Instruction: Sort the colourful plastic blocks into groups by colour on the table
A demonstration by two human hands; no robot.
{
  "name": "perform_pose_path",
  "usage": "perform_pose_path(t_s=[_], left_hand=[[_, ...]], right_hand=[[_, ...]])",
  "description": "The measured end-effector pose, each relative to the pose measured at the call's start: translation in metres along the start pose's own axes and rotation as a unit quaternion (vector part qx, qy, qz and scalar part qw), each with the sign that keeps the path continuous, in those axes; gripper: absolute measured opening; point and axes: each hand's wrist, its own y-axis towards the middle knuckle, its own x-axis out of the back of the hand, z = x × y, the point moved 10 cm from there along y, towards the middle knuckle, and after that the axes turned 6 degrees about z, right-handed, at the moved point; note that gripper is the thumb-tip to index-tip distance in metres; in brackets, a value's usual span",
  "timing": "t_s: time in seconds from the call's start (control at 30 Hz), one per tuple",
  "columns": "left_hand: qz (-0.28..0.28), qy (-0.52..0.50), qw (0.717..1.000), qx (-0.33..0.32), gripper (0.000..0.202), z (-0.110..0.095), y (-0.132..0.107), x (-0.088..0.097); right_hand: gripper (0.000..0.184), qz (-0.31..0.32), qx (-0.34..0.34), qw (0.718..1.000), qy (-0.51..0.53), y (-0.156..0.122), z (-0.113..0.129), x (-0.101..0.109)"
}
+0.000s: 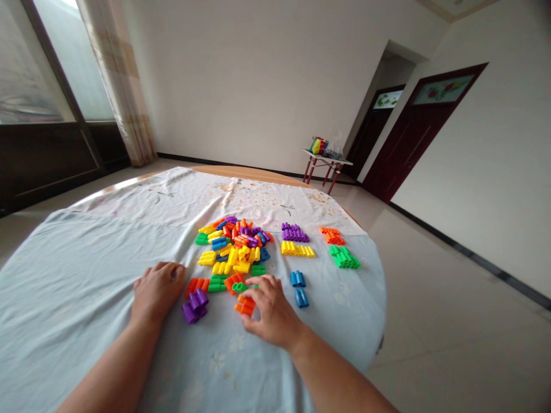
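My left hand [159,289] rests on the cloth left of the pile, its fingers curled in. A small dark bluish spot shows between thumb and forefinger; I cannot make out what it is. Beside it are a purple block of joined tubes [195,306] and an orange block [197,286]. My right hand [273,307] is in front of the pile, thumb and fingers apart around an orange tube block [244,306]. A green tube piece [239,288] lies by its fingertips. Behind is the mixed pile of tube blocks [235,252], yellow, orange, purple, blue and green.
Right of the pile stand grouped blocks: purple [295,233], yellow [298,249], blue [300,288], orange [332,236] and green [344,257]. A wrinkled cloth [86,275] covers the round table. Farther back, a small side table [329,158] carries a colourful bag [318,145].
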Motion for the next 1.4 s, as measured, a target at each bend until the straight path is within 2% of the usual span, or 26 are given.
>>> perform_pose_path(t_s=[0.1,0.23,0.37,0.47,0.53,0.67,0.8,0.9,1.03,1.2,1.33,1.4], left_hand=[[0.000,0.000,1.000,-0.006,0.043,-0.001,-0.001,0.001],[-0.003,0.002,1.000,-0.011,0.042,-0.002,-0.001,0.002],[0.000,0.009,1.000,-0.013,0.042,-0.002,0.000,0.001],[-0.003,0.010,1.000,-0.016,0.040,-0.002,0.000,0.001],[-0.006,0.007,1.000,-0.018,0.040,-0.001,0.000,0.002],[-0.006,0.005,1.000,-0.020,0.042,0.000,0.000,0.002],[0.005,0.008,1.000,-0.020,0.041,-0.001,-0.001,0.000],[0.003,0.006,1.000,-0.028,0.041,-0.007,-0.002,0.004],[-0.002,0.008,0.998,-0.064,0.045,-0.030,0.010,0.016],[0.009,0.007,0.994,-0.107,0.048,-0.080,0.060,0.024],[0.025,0.012,0.990,-0.141,0.048,-0.125,0.102,0.014],[0.035,0.019,0.989,-0.144,0.052,-0.142,0.119,0.004]], right_hand=[[0.031,0.013,-0.002,1.000,0.004,-0.001,0.004,-0.007],[0.041,0.042,-0.007,0.999,0.009,-0.002,0.000,-0.012],[0.044,0.062,0.051,0.996,0.036,-0.004,0.005,-0.009],[0.042,0.090,0.080,0.992,0.033,-0.006,0.009,-0.015],[0.043,0.100,0.064,0.993,0.027,-0.006,0.005,-0.021],[0.057,0.100,0.001,0.994,0.030,-0.005,-0.008,-0.024],[0.060,0.094,0.034,0.992,0.079,-0.005,-0.002,-0.018],[0.058,0.121,0.049,0.985,0.111,-0.005,-0.002,-0.023],[0.055,0.131,0.040,0.983,0.125,-0.003,-0.009,-0.033],[0.058,0.132,0.009,0.982,0.134,-0.003,-0.015,-0.039],[0.056,0.120,-0.011,0.980,0.158,-0.004,-0.018,-0.037],[0.056,0.127,-0.010,0.980,0.155,-0.002,-0.021,-0.044]])
